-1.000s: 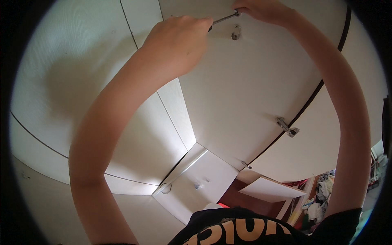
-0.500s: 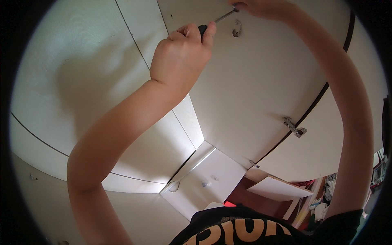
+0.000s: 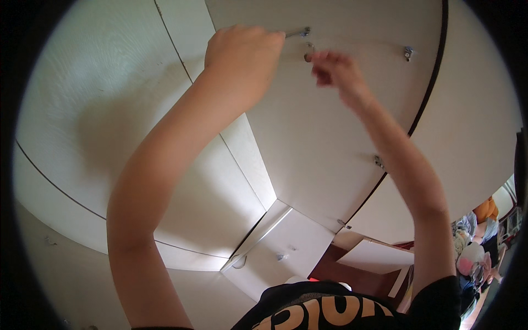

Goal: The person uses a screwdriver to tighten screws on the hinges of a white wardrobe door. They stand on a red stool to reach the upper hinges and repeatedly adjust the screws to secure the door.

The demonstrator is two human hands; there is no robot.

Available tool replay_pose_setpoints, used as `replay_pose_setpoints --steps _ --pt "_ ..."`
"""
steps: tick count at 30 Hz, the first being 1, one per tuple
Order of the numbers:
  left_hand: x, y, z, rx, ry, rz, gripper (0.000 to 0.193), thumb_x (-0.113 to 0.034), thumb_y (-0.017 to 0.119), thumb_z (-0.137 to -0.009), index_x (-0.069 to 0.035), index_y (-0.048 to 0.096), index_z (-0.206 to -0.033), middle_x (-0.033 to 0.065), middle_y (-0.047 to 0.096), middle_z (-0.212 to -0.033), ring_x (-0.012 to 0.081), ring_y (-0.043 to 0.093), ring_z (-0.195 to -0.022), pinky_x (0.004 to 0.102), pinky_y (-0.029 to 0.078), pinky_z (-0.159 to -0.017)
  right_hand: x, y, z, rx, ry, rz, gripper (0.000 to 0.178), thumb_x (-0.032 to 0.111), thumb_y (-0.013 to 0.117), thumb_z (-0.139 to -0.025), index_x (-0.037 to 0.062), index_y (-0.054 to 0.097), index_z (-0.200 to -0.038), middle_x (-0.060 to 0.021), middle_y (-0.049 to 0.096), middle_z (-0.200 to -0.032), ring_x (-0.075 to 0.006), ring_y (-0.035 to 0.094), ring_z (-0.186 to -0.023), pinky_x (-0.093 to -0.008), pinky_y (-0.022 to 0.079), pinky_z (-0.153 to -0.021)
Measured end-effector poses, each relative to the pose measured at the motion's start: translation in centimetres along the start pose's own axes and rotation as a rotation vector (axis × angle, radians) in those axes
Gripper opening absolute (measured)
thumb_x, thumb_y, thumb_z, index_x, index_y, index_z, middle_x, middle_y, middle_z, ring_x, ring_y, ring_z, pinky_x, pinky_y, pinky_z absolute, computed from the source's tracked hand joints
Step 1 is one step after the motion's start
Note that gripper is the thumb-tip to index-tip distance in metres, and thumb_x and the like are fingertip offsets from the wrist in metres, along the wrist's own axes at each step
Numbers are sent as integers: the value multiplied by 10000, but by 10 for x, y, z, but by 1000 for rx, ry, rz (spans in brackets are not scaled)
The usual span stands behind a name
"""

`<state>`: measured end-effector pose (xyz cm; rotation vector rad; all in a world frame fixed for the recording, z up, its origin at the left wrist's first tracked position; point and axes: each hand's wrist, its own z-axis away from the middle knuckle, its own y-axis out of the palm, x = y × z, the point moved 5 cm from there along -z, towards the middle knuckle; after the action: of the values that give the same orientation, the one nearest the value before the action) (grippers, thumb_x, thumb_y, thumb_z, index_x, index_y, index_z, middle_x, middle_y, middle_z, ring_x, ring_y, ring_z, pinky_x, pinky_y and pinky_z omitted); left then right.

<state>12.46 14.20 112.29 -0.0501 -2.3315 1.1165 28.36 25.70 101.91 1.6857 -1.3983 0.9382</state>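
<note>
My left hand (image 3: 245, 60) is closed round a screwdriver, its handle hidden by the fingers. The thin metal shaft (image 3: 294, 34) sticks out to the right and reaches a small metal fitting (image 3: 307, 32) on the white panel (image 3: 319, 121). Just below that fitting, a small oval metal bracket (image 3: 309, 48) is fixed to the same panel. My right hand (image 3: 341, 77) is beside this bracket, apart from the shaft. Its fingers are bent and smeared by motion, so whether they hold anything small is not visible.
Cabinet hinges (image 3: 407, 53) line the panel's right side, with another hinge (image 3: 379, 161) lower down. White wood-grain boards (image 3: 110, 110) rise at left. A loose white board (image 3: 374, 257) lies at lower right, near piled clothes and soft toys (image 3: 470, 258).
My right hand has come away from the screwdriver's tip and moved down beside the oval bracket. The left hand has shifted slightly up and left with the screwdriver. The whole view has turned a little.
</note>
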Motion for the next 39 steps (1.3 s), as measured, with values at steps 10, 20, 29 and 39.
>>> replay_pose_setpoints --steps 10,20,29,39 --pt "-33 14 23 101 -262 292 647 -64 559 -814 -132 283 -1395 225 577 -1077 373 651 -829 441 531 -720 26 101 110 293 378 -752 561 481 374 -993 4 467 -1274 -136 587 -1081 -206 613 -916 -372 507 -853" --pt "39 29 76 -36 -264 1517 744 -156 656 -816 -123 203 -1405 181 475 -1283 279 495 -1153 393 378 -989 31 132 72 52 405 -890 287 275 400 -1016 7 435 -1113 -179 564 -1030 -293 616 -859 -426 567 -685" --pt "218 68 365 -796 -610 -397 446 -299 604 -906 -24 490 -1238 164 549 -1218 393 482 -1181 532 336 -1038 82 9 103 -98 135 735 362 230 629 -854 12 490 -1107 -126 577 -755 -229 578 -666 -375 454 -561" --pt "248 146 476 -461 -826 -635 499 -453 484 -950 -205 460 -1383 74 381 -1475 420 421 -1250 584 329 -979 178 76 100 65 -353 2284 135 106 589 -864 61 591 -991 -113 607 -753 -288 635 -677 -416 491 -596"
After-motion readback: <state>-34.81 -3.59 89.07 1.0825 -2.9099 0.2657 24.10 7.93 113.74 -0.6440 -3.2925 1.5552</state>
